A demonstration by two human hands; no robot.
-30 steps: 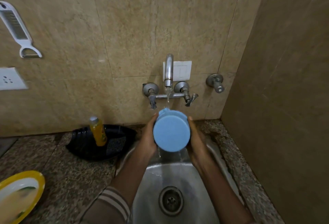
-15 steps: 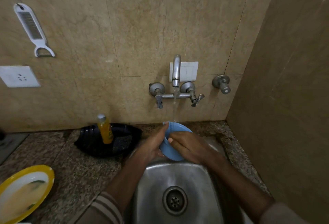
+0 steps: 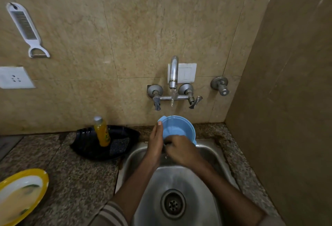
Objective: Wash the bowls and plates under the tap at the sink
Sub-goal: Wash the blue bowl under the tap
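Note:
A light blue bowl [image 3: 177, 126] is held over the back of the steel sink [image 3: 181, 177], its opening turned toward me, right under the running tap [image 3: 173, 72]. My left hand [image 3: 156, 144] grips the bowl's left rim, thumb on the edge. My right hand [image 3: 181, 149] has its fingers curled inside the bowl's lower part; I cannot make out whether it holds anything. A yellow-rimmed plate [image 3: 19, 195] with food residue lies on the counter at far left.
A black tray [image 3: 89, 145] with an orange soap bottle [image 3: 102, 130] stands on the granite counter [image 3: 71, 180] left of the sink. A grater-peeler [image 3: 25, 28] and a socket [image 3: 14, 77] are on the wall. A side wall closes off the right.
The bowl turned from bottom-toward-me to opening-toward-me and came lower. My right hand moved from the bowl's outer side into its inside. The camera view shifted slightly.

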